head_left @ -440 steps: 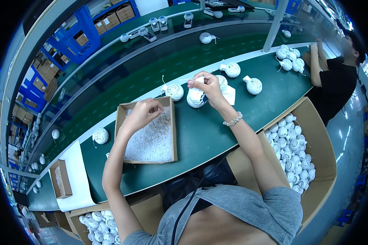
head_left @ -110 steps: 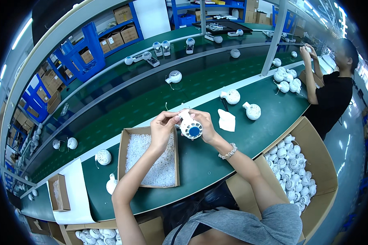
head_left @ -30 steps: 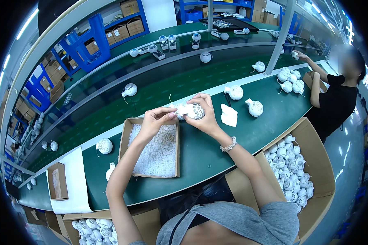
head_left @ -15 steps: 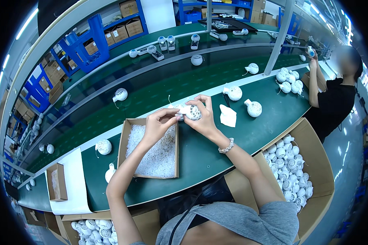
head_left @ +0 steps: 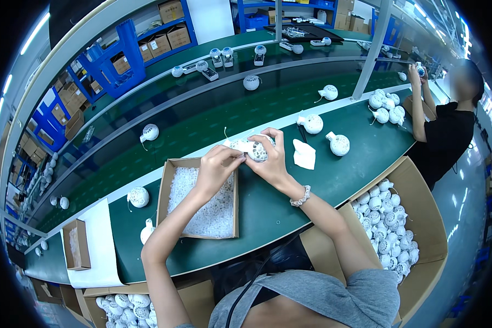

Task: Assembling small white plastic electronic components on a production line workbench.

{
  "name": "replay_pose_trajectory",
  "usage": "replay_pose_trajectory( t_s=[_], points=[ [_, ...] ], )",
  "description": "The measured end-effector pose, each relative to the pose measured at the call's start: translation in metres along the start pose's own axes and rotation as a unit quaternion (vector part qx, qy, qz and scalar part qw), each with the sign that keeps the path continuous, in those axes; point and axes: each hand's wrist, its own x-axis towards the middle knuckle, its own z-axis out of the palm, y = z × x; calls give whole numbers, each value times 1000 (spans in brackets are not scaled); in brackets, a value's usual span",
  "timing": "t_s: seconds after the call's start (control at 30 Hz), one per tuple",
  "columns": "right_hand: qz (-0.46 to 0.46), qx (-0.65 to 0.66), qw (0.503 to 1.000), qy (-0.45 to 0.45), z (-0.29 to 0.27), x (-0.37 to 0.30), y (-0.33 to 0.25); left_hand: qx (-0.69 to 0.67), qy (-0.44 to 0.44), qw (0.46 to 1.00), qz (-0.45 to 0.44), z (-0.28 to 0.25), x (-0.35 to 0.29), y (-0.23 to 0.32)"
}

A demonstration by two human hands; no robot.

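Above the long green desk (head_left: 268, 205), the right hand (head_left: 271, 162) and the left hand (head_left: 216, 165) meet at a white, round, openwork plastic device (head_left: 258, 151).
The right one curls around its ball; the left one pinches narrowly near the neck (head_left: 246, 146), on what I cannot tell. It should be light, stiff, rather slippery; the lattice may crack, so the neck seems safer to hold.

I look through the left of two wide fisheye cameras on my head, facing steeply down past my grey fabric top (head_left: 317, 292). My bare left hand (head_left: 216, 167) and bare right hand (head_left: 269, 159) sit near, mid-view; beyond the long green table (head_left: 284, 210), distant blue metal shelving (head_left: 191, 24) curves.
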Motion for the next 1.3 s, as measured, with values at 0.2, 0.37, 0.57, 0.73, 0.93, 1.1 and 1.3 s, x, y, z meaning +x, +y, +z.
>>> replay_pose_trajectory(
  t_s=[0.2,0.37,0.57,0.73,0.93,1.1,1.3],
  points=[
    [68,42,997,-18,-1,-1,-1,72,95,992,30,6,1,8],
    [67,88,993,-37,-4,4,-3,33,125,991,32,6,1,3],
    [12,81,997,-14,-1,1,0,-294,55,926,-232,1,6,-8],
    [19,49,999,10,2,-2,-11,-295,48,928,-220,3,0,-10],
    [34,38,999,-6,-3,-1,-10,26,43,994,94,-4,6,-11],
    [49,42,998,-14,-2,0,-11,103,58,978,173,-5,6,-9],
    [77,51,996,-10,0,1,-13,111,83,979,147,-1,1,-5]
  ],
)
